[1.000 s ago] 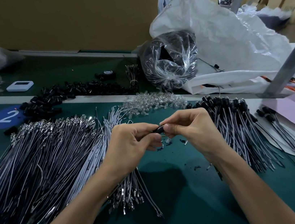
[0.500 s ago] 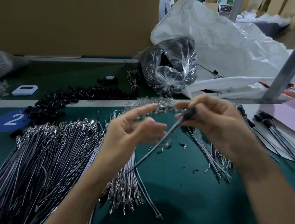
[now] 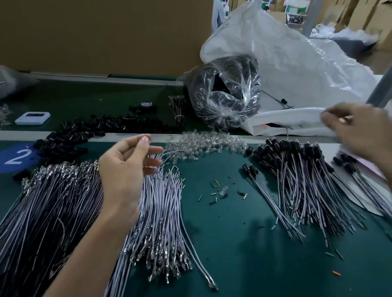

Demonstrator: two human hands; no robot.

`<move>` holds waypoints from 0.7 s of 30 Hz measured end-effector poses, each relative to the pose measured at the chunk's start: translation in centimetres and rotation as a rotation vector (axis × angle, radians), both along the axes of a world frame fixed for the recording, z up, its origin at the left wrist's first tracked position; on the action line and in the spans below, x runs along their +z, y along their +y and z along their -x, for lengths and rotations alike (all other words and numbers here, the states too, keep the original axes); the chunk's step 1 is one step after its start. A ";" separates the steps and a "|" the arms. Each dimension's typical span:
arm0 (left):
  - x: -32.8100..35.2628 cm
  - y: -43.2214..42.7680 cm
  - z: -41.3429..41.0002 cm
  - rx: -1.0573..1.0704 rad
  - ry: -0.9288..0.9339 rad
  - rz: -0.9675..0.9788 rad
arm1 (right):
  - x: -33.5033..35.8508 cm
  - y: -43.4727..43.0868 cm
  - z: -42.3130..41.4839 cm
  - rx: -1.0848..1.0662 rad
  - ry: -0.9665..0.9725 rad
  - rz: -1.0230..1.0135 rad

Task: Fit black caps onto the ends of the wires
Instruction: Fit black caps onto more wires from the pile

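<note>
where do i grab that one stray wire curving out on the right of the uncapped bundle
Pinch the stray wire on its lower stretch, just above the metal terminal. There it bows clear of the uncapped bundle onto bare green mat, so coming from above on its right side should probably avoid snagging neighbours.

Bare skin only, no gear: left hand (image 3: pixel 127 168) n right hand (image 3: pixel 363 129), both w/ bare forearms (image 3: pixel 80 265). Short trimmed nails (image 3: pixel 142 141), right one's blurry tbh.
</note>
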State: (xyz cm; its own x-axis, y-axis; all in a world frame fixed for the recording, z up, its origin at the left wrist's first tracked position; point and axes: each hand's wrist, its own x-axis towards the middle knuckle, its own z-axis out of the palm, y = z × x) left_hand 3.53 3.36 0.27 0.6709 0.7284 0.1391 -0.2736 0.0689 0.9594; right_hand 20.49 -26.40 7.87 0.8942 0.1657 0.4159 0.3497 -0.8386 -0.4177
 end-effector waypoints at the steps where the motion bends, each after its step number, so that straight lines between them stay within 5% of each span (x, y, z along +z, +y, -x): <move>1: -0.1 -0.1 0.0 0.007 0.010 -0.010 | -0.4 2.1 1.3 0.071 -0.025 0.018; 5: -0.5 -0.2 -0.3 0.021 0.060 -0.073 | -5.0 11.8 7.3 0.536 0.328 0.107; 8: -1.0 -0.2 -0.6 0.021 0.123 -0.147 | -8.4 16.5 8.9 0.533 0.536 0.181; 16: -3.0 0.0 -1.3 -0.114 0.433 -0.510 | -10.1 17.2 8.9 0.515 0.780 -0.227; 21: -2.7 0.1 -1.3 -0.103 0.487 -0.627 | -8.3 15.7 9.1 0.607 0.831 -0.670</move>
